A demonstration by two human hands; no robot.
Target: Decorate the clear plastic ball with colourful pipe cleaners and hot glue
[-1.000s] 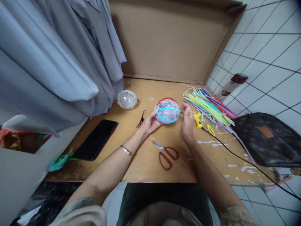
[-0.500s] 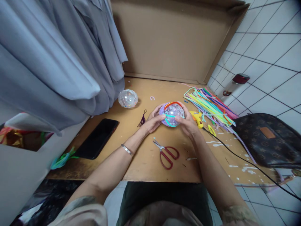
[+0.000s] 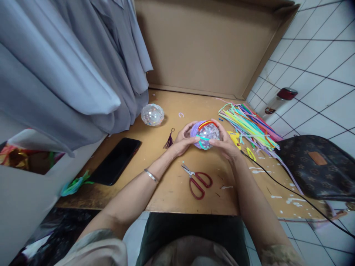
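Between my two hands is a clear ball (image 3: 208, 132), partly wrapped with purple, red, orange and turquoise fuzzy stems. My left hand (image 3: 183, 142) wraps its left side, the thumb on the turquoise stem. From the right, my right hand (image 3: 226, 143) grips it, thumb pressing the same stem near the front. Fingers behind the ball are partly hidden. A yellow glue gun (image 3: 235, 139) lies just right of my right hand, partly covered by it. Left of my left hand rests a dark purple tassel (image 3: 168, 140). Red-handled scissors (image 3: 197, 181) lie nearer me.
Another clear ball (image 3: 152, 114) sits by the grey curtain (image 3: 111, 74). A bundle of colourful fuzzy stems (image 3: 249, 123) lies right, beside a brown patterned bag (image 3: 318, 170). A black phone (image 3: 116, 161) is at left. A black cord (image 3: 277, 181) crosses the table's right side. Cardboard (image 3: 199, 48) stands behind.
The ball has turned slightly in my hands, and the turquoise stem now slants down to the right between my thumbs. The whole view has shifted a little.
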